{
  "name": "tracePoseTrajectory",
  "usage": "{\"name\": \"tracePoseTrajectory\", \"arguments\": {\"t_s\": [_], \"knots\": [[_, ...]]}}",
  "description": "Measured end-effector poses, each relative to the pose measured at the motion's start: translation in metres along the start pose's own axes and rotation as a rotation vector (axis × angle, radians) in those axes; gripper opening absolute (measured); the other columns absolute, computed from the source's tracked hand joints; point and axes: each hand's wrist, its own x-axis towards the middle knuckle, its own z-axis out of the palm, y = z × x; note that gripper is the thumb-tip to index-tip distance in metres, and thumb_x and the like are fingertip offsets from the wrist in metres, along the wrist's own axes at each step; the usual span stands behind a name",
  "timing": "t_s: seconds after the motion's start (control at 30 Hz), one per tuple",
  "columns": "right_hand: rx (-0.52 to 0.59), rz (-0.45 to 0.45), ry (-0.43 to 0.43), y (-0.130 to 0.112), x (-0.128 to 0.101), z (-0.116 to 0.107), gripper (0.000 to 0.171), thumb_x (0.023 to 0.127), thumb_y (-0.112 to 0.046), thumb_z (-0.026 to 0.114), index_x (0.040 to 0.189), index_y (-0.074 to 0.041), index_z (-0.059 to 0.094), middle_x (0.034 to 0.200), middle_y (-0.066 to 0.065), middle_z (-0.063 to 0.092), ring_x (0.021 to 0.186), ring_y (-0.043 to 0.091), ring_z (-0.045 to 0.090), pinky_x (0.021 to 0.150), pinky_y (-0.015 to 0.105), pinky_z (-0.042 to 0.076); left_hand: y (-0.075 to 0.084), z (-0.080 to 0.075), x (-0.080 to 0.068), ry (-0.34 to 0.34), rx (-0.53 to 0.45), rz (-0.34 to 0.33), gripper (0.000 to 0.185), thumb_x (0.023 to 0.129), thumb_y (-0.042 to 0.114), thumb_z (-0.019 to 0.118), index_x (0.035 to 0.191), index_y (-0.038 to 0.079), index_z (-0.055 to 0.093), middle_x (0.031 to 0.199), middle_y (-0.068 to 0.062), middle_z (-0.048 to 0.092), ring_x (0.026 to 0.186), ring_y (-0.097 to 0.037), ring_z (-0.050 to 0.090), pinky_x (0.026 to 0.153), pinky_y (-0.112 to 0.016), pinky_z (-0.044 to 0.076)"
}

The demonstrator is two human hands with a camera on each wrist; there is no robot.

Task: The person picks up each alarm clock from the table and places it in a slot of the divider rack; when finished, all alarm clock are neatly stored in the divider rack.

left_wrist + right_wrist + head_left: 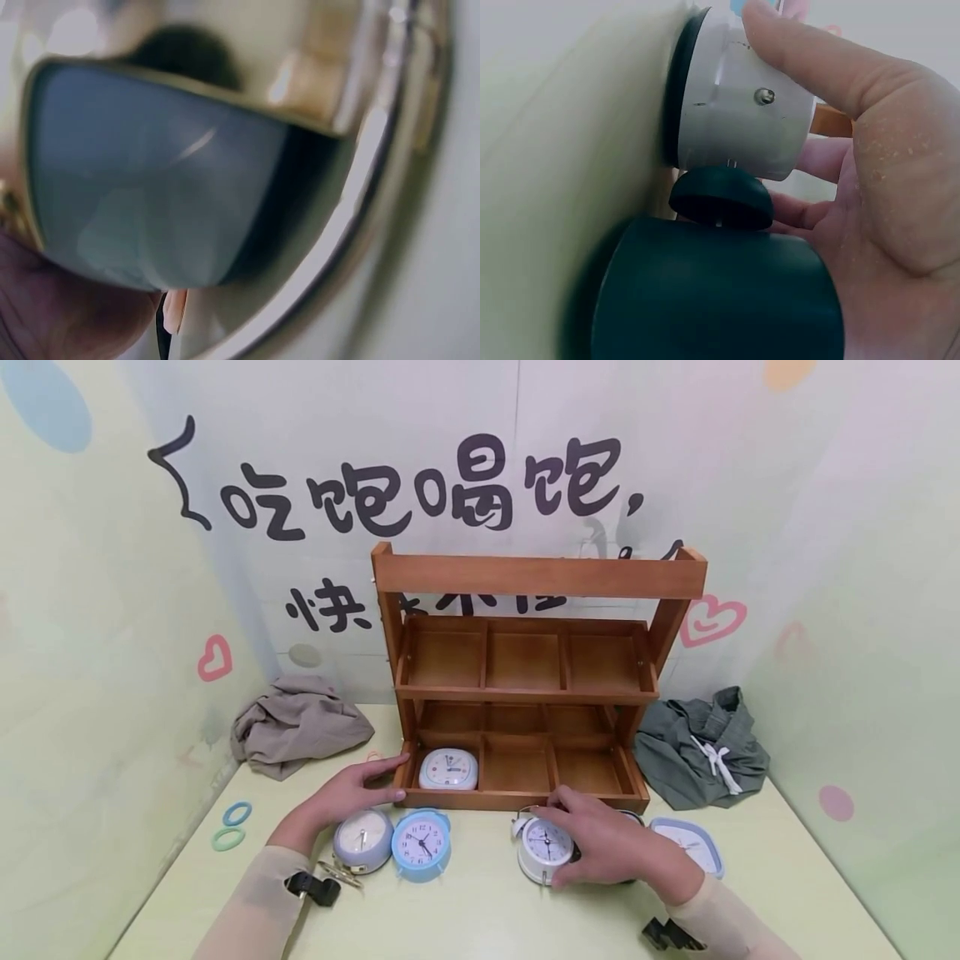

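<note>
My left hand (348,797) touches the front left corner of a brown wooden shelf (517,799), its fingers and thumb extended. Beside that wrist stand a lavender clock (363,841) and a light-blue twin-bell alarm clock (422,845). A gold-rimmed, shiny thing (322,262) fills the left wrist view, blurred. With thumb and fingers, my right hand (607,839) grips a white alarm clock (546,842) in front of the shelf. A dark green alarm clock (720,292) stands close beside it, mostly hidden by that hand in the head view.
A white clock (448,769) sits in the shelf's lower left compartment. To the far right lies a blue-framed clock (693,847). A taupe cloth (296,727) and a dark green garment (701,747) flank the shelf. Blue (237,813) and green rings (228,838) lie left.
</note>
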Motion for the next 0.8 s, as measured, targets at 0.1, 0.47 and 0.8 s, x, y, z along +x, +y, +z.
{"name": "tracePoseTrajectory", "arguments": {"t_s": [0.1, 0.47, 0.8], "knots": [[0.036, 0.027, -0.032, 0.0011, -0.0007, 0.0001, 0.096, 0.085, -0.060, 0.094, 0.166, -0.025, 0.055, 0.148, -0.004, 0.051, 0.125, 0.021, 0.052, 0.105, 0.050, 0.054, -0.0012, 0.0019, 0.0004, -0.002, -0.005, 0.004, 0.074, 0.098, 0.060, 0.081, 0.165, 0.039, 0.056, 0.173, -0.010, 0.047, 0.164, -0.044, 0.034, 0.130, -0.070, 0.027], [0.078, -0.001, -0.039, 0.0026, 0.0035, 0.0018, 0.092, 0.086, -0.064, 0.092, 0.162, -0.024, 0.059, 0.160, -0.009, 0.052, 0.140, 0.026, 0.053, 0.117, 0.059, 0.045, -0.0015, 0.0022, 0.0002, 0.001, 0.016, 0.010, 0.074, 0.098, 0.061, 0.081, 0.165, 0.040, 0.056, 0.173, -0.011, 0.048, 0.163, -0.044, 0.035, 0.129, -0.071, 0.028], [0.048, -0.037, 0.009, 0.0061, 0.0076, 0.0073, 0.095, 0.085, -0.076, 0.085, 0.159, -0.021, 0.062, 0.157, -0.008, 0.059, 0.144, 0.024, 0.056, 0.120, 0.059, 0.045, 0.0001, -0.0006, 0.0002, 0.001, 0.023, 0.000, 0.075, 0.098, 0.061, 0.081, 0.165, 0.040, 0.056, 0.173, -0.011, 0.047, 0.163, -0.045, 0.035, 0.129, -0.071, 0.028]]}}
